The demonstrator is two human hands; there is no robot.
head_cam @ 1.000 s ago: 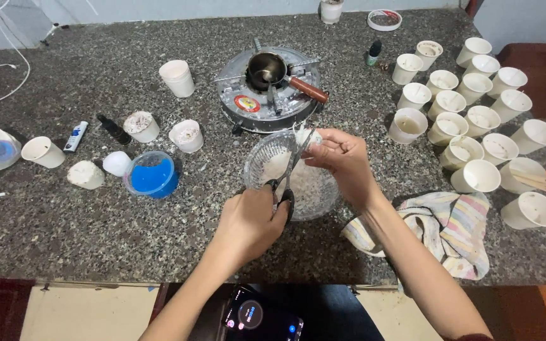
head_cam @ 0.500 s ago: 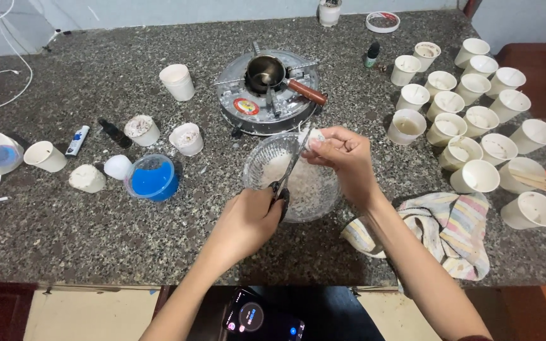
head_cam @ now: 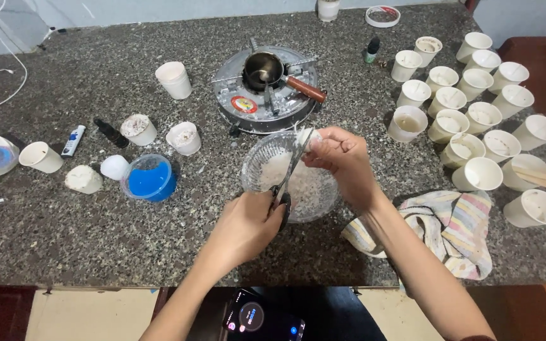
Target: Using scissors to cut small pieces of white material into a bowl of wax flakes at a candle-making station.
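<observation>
— Scissors [head_cam: 289, 180], where?
— Over the clear bowl [head_cam: 257, 158] of white flakes, near the counter's [head_cam: 96, 240] front edge. Left hand [head_cam: 244, 227] is closed around the handles; right hand [head_cam: 342, 158] pinches a white lump [head_cam: 311, 140] at the blades.
— Change since the earlier frame?
— Both hands sit slightly lower over the bowl; grips are unchanged.
— Open room?
— Bare counter lies left of the bowl; a striped cloth [head_cam: 456, 227] lies right, the stove [head_cam: 266, 85] behind.

The stove [head_cam: 266, 88] stands behind the bowl [head_cam: 289, 177], cups [head_cam: 475, 107] to the right, cloth [head_cam: 450, 227] beside.

Lit phone screen [head_cam: 255, 316] below counter edge
</observation>
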